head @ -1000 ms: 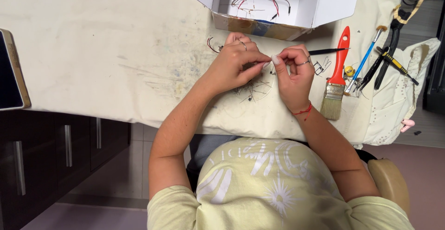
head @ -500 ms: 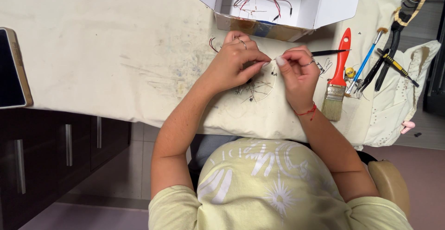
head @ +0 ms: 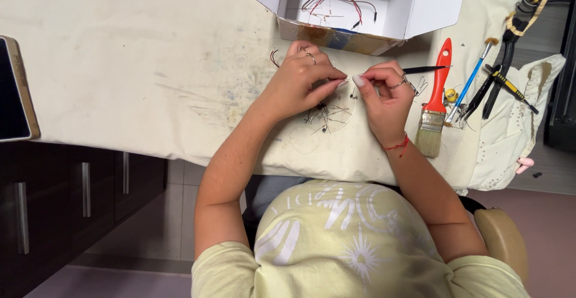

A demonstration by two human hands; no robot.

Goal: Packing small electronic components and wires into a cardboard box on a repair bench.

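Head view: left hand [head: 300,82] and right hand [head: 384,94] pinching one thin wire [head: 349,79] between fingertips, lying crosswise, equally near both, above loose wire pile [head: 327,115] on table [head: 120,64].

Cloth [head: 132,52] left of hands free; box [head: 432,4] blocks ahead, paintbrush [head: 433,103] + tools [head: 498,85] crowd right.

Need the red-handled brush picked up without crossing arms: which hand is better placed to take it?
Probably the right hand. The brush lies just beside it on the cloth, handle pointing away toward the box. The left hand sits farther off, pinching small wire parts, and would have to cross over.
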